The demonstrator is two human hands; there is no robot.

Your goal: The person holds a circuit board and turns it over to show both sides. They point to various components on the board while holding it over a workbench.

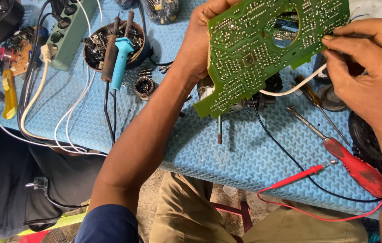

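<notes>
Head view: the left hand point(200, 40) grips the green circuit board point(263, 49) by its left edge, held above the blue mat point(227, 153); the right hand point(366, 67) pinches its right edge. The board looks light, stiff and fragile, best held by its edges. A red screwdriver point(353, 164), a probe point(296, 176) and soldering irons point(116, 58) lie around it.

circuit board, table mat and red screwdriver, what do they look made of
Circuit board: rigid laminate, probably fibreglass, with glossy green coating and many silvery solder dots. Left hand holds its edge; right hand touches the other side. Mat: soft-looking blue foam or rubber, embossed wavy texture. Screwdriver: translucent red plastic handle, bare metal shaft.
</notes>
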